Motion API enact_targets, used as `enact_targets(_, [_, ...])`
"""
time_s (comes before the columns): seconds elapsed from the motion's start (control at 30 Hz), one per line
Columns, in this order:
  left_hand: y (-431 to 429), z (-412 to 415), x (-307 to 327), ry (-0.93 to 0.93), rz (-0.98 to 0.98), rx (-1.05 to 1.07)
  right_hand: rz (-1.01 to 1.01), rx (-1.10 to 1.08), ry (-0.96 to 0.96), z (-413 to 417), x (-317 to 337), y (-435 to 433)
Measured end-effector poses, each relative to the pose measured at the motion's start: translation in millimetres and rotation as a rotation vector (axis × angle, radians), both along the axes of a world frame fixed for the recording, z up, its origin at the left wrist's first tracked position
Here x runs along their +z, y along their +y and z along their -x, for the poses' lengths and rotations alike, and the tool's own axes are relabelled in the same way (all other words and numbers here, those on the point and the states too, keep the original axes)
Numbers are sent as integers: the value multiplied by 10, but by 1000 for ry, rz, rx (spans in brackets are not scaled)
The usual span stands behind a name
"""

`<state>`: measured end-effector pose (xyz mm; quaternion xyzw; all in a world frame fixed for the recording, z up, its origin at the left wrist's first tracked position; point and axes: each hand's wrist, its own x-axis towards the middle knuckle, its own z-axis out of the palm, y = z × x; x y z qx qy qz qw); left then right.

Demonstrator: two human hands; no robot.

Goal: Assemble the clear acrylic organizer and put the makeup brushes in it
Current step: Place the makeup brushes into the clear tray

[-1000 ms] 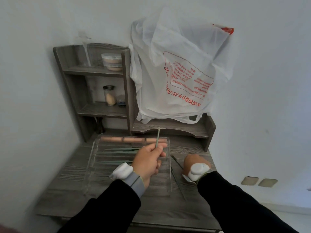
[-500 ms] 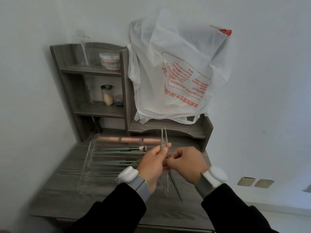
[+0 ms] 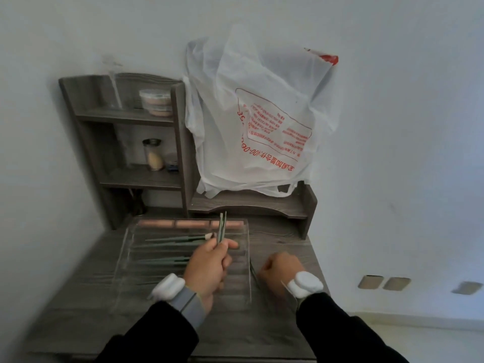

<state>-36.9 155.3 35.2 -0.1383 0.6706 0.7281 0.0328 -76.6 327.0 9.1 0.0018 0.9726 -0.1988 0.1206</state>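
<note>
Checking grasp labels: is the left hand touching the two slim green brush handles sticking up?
Touching. Head view: the left hand pinches the two slim green brush handles between thumb and fingers.

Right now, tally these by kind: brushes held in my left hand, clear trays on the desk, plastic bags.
Brushes in the left hand: 2
Clear tray: 1
Plastic bag: 1
Total: 4
</note>
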Motion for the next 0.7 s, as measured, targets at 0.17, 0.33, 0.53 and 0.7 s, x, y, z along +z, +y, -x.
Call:
enact_targets(0.17, [-8, -13, 33, -25, -46, -7, 2, -69, -36, 14, -180, -48])
enact_targets(0.33, [-40, -32, 34, -40, -42, -71, 1, -149, -103, 64, -132, 32])
enact_targets(0.53, [24, -30, 12, -52, -65, -102, -29, -171, -90, 89, -107, 220])
enact_targets(0.7, [70, -42, 24, -63, -69, -124, -113, -113, -69, 89, -81, 249])
